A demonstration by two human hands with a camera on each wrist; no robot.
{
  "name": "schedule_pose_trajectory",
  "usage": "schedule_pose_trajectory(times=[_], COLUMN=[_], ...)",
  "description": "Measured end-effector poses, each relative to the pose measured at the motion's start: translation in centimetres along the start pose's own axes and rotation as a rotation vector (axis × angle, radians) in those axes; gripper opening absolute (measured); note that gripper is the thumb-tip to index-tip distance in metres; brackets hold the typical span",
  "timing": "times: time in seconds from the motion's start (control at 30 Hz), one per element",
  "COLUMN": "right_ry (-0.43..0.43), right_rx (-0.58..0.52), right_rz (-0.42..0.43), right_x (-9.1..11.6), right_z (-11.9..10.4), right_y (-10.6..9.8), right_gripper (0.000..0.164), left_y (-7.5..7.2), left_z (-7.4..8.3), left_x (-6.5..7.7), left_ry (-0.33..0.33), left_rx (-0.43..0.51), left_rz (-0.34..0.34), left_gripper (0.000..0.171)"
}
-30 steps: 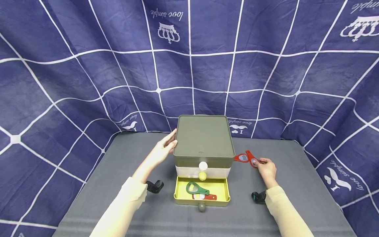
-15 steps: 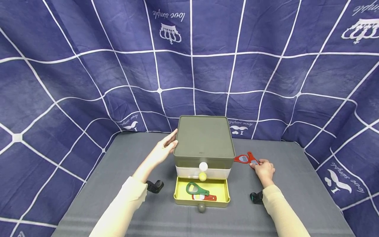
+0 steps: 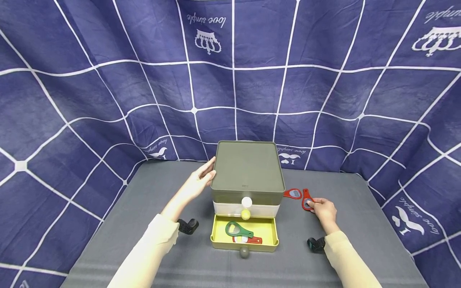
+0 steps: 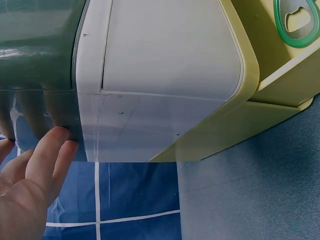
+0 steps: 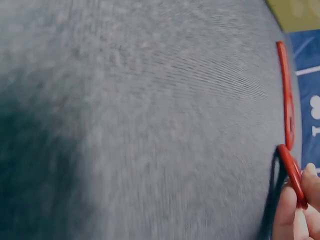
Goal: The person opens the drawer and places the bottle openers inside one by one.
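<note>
In the head view, my right hand (image 3: pixel 324 210) pinches a red bottle opener (image 3: pixel 305 195) by its ring end, tilted over the grey table. Another red bottle opener (image 3: pixel 294 194) lies just left of it, beside the drawer box (image 3: pixel 248 166). My left hand (image 3: pixel 199 181) touches the left side of that box's dark green top tier, and in the left wrist view its extended fingers (image 4: pixel 45 155) rest against the wall. The yellow bottom drawer (image 3: pixel 225 245) is pulled out. Inside lie a green bottle opener (image 3: pixel 245 232) and, partly under it, a red bottle opener (image 3: pixel 256 240).
The box's white middle tier (image 3: pixel 225 209) and dark green upper tier are closed, with round knobs at the front. A blue curtain (image 3: pixel 259 92) with white lines hangs behind and beside the grey table (image 3: pixel 158 256). Black straps with cameras sit at both wrists.
The red bottle opener in my right hand has turned more upright and come slightly toward me, its free end swinging right. My left hand keeps its place on the box.
</note>
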State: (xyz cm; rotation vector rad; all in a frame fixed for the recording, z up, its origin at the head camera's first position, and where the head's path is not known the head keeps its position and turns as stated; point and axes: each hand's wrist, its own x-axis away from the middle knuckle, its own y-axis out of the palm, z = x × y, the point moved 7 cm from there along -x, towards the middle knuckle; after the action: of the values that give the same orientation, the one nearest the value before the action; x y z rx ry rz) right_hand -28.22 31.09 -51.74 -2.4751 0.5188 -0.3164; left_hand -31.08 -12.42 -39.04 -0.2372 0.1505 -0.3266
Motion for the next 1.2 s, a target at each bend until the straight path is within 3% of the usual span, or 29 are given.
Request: schedule_pose_trajectory(times=[0.23,0.47,0.83,1.03,1.2], right_ry=[0.036,-0.018,-0.263,-0.358,-0.421], right_rx=[-0.140,-0.178,-0.182,-0.165,-0.121], right_rz=[-0.103,-0.347,-0.700,-0.756,-0.696], right_x=[1.2,3.8,8.9,11.3,12.4], right_z=[0.5,-0.1,-4.8,-7.4,-8.8], right_y=[-1.2,-1.4,1.1,4.0,6.4], right_gripper=[0.043,0.043,0.039,0.028,0.019], left_y=[0.0,0.0,0.0,0.1,0.0], left_z=[0.0,0.1,0.1,0.1,0.0], left_x=[0.1,-0.1,0.0,0.0,0.0], left_ry=[0.000,0.016,0.006,0.005,-0.001], left_rx=[0.034,0.025,0.022,0.030,0.020], left_rz=[-0.008,-0.017,-0.012,-0.014,-0.003], left_gripper=[0.056,0.056,0.056,0.056,0.055])
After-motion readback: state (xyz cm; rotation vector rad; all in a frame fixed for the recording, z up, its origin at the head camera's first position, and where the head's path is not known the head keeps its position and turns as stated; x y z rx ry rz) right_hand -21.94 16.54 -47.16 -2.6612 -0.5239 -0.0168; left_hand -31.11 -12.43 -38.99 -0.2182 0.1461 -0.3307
